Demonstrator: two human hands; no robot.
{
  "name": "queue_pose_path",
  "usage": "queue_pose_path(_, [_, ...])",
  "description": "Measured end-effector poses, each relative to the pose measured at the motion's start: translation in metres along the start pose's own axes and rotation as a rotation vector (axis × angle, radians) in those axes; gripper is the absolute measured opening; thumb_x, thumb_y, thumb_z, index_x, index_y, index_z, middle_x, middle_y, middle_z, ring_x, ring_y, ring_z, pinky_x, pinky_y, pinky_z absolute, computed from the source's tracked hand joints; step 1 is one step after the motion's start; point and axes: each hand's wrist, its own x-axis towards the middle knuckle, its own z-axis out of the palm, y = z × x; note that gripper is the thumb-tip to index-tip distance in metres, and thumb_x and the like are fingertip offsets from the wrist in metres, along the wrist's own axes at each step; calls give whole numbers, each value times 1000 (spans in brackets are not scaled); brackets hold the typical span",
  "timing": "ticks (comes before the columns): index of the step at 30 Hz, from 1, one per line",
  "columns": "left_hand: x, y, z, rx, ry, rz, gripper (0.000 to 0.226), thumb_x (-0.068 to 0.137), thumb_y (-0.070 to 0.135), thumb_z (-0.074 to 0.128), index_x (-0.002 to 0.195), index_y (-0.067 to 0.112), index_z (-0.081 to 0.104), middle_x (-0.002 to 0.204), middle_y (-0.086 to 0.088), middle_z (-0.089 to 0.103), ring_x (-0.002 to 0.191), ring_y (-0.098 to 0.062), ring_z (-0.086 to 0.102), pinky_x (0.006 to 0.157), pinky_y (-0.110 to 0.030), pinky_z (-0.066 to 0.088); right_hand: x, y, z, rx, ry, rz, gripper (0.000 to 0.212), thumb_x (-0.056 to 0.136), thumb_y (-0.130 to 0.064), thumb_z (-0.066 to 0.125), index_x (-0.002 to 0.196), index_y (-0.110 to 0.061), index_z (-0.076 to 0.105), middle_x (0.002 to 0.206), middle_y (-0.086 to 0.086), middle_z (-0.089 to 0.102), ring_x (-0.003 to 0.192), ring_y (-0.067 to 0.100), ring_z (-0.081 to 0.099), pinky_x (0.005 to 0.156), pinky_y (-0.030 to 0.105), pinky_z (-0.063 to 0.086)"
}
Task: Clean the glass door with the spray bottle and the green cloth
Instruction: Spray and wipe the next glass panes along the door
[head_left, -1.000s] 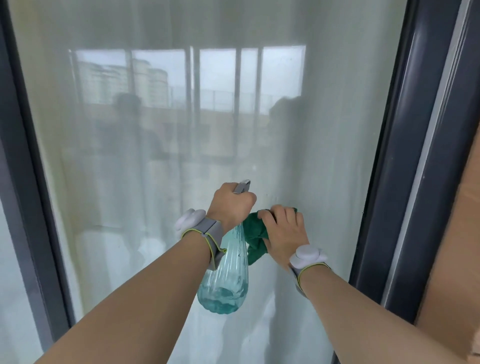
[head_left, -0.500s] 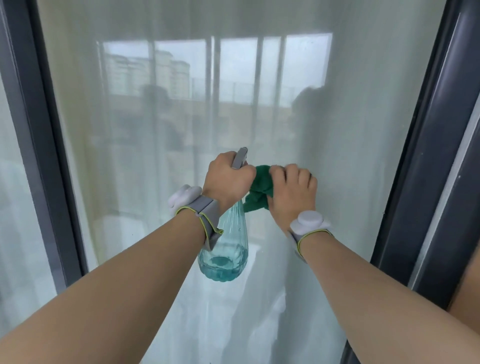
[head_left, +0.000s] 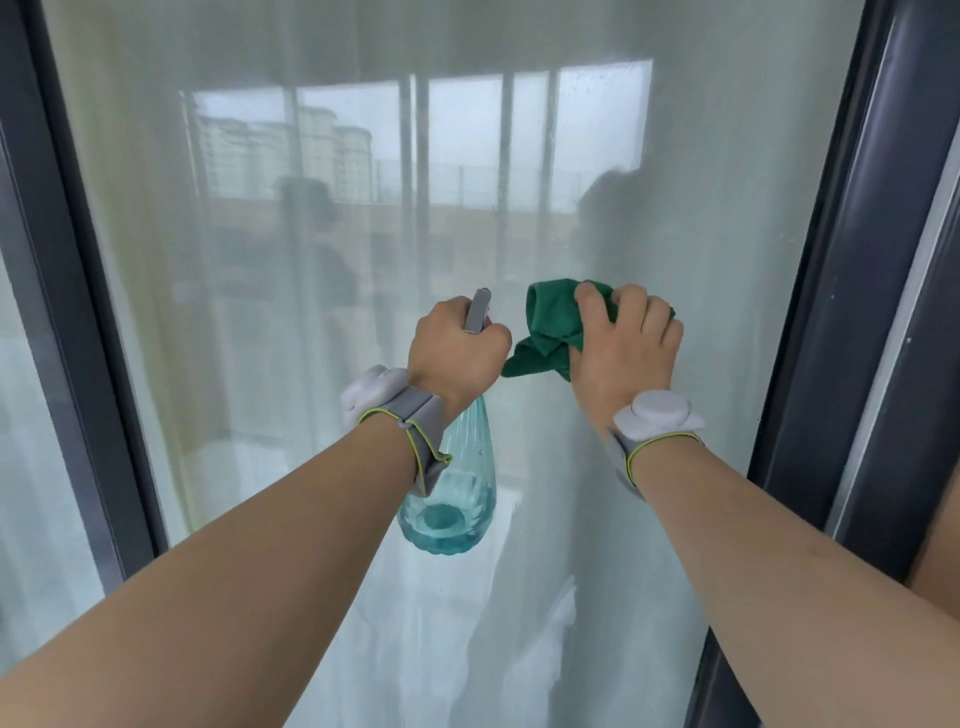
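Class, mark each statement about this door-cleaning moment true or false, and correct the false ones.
1. The left hand grips the spray bottle. True.
2. The green cloth hangs over the door frame. False: the right hand holds it bunched against the glass door.
3. The spray bottle is empty. False: blue liquid sits in its base.
4. Both wrists wear a grey strap. True: the left wrist strap and the right wrist strap both show.
5. The cloth lies left of the bottle's nozzle. False: it lies to its right.
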Motion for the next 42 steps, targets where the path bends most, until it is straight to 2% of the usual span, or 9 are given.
queue_pose_path(2, [-3, -4, 4, -16, -7, -6, 22, 82, 14, 56, 65, 18, 42, 63, 3, 43, 58, -21, 36, 59, -31, 32, -8, -9, 3, -10, -9, 6, 54, 74, -26, 63, 125, -18, 46, 108, 16, 52, 94, 34, 48, 74, 43, 39])
queue_pose_path(7, [-4, -5, 7, -43, -49, -15, 12, 64, 26, 47, 62, 19, 38, 59, 5, 37, 59, -22, 32, 60, -32, 30, -20, -18, 4, -20, -77, -14, 57, 82, -49, 49, 128, -15, 45, 122, 21, 48, 109, 38, 43, 85, 48, 34])
queue_pose_path(17, [15, -10, -6, 130, -157, 229, 22, 70, 30, 48, 76, 10, 52, 67, 1, 49, 62, -23, 41, 60, -36, 38, -7, -16, 3, -142, -126, -20, 70, 61, -32, 67, 125, -20, 39, 109, 15, 52, 95, 31, 41, 74, 41, 39])
queue_pose_path(20, [12, -14, -10, 90, -161, 185, 23, 69, 31, 47, 77, 11, 53, 67, 1, 50, 62, -23, 42, 60, -36, 39, 0, -17, -7, -213, -254, -4, 71, 66, -32, 68, 128, -25, 33, 112, 10, 49, 96, 29, 41, 76, 39, 37])
queue_pose_path(24, [5, -16, -12, 23, -156, 80, 13, 71, 27, 49, 69, 15, 44, 63, 3, 44, 59, -23, 38, 60, -35, 36, 4, -24, -17, -209, -470, 6, 69, 83, -26, 53, 144, -28, 20, 129, 8, 34, 112, 29, 35, 87, 36, 31])
queue_pose_path(27, [0, -16, -5, 25, -174, 54, 18, 82, 18, 54, 69, 15, 43, 64, 2, 44, 59, -22, 37, 60, -34, 34, 8, -24, -22, -201, -496, 4, 70, 84, -23, 51, 145, -28, 17, 130, 9, 31, 114, 29, 34, 88, 35, 31])
queue_pose_path(31, [-2, -20, 1, 47, -185, 56, 19, 78, 27, 52, 79, 9, 53, 67, 0, 49, 60, -23, 42, 60, -35, 37, 10, -22, -22, -171, -504, -10, 67, 86, -24, 51, 144, -29, 18, 128, 7, 31, 113, 27, 34, 87, 33, 31])
queue_pose_path(36, [6, -27, 1, 10, -193, 34, 19, 87, 14, 56, 71, 14, 45, 64, 1, 45, 57, -21, 39, 58, -32, 34, 6, -20, -16, -175, -495, -27, 66, 88, -27, 50, 145, -30, 17, 131, 7, 30, 116, 28, 32, 91, 35, 32])
queue_pose_path(42, [11, -29, -3, 39, -219, 47, 20, 67, 32, 45, 73, 14, 46, 64, 0, 45, 58, -23, 37, 59, -34, 35, 3, -17, -14, -186, -501, -34, 66, 90, -28, 49, 144, -30, 11, 134, 7, 25, 120, 28, 29, 94, 34, 32])
